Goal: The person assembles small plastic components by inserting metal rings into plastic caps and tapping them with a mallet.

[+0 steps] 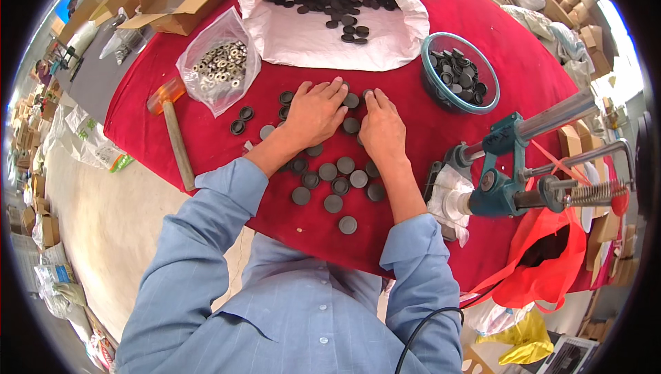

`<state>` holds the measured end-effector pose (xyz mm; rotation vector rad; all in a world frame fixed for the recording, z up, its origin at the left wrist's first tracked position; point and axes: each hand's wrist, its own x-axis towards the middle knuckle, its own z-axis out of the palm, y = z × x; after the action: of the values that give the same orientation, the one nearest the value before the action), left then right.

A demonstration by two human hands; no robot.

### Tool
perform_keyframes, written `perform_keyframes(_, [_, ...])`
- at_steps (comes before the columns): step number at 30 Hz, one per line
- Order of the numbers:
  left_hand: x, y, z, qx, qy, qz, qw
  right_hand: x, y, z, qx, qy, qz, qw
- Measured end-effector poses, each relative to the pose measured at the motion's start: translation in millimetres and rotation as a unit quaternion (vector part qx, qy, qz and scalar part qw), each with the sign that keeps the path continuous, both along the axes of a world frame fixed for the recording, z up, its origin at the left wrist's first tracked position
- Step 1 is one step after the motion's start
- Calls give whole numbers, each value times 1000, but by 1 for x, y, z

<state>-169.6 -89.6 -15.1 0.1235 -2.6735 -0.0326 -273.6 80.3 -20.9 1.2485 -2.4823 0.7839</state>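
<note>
Flat, round, dark grey discs (335, 183) lie scattered on a red cloth-covered table (482, 64). The left hand (315, 112) and right hand (382, 126) rest on the discs, fingers spread flat, gripping nothing.

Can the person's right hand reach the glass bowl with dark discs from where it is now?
Probably yes. The right hand lies flat on the red cloth; the glass bowl sits just beyond it to the right, nothing between.

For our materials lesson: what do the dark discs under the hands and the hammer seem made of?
Dark discs: probably matte plastic or rubber, dull grey-black with no shine. Hammer: handle looks like bare wood, pale brown; head seems translucent orange plastic or rubber.
</note>
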Motion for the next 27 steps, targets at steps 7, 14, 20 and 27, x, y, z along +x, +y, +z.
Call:
perform_keyframes(7, [49, -35, 38, 132, 107, 16, 985, 30, 56, 46, -103, -28, 12, 994])
perform_keyframes(14, [124, -80, 5, 19, 3, 134, 991, 60, 90, 36, -143, -103, 37, 984])
perform_keyframes(20, [124, -87, -3, 64, 26, 177, 982, 58, 89, 15, -168, -114, 51, 978])
perform_keyframes(27, [74, -74, 25, 166, -4, 161, 973, 56, 92, 22, -199, -116, 33, 973])
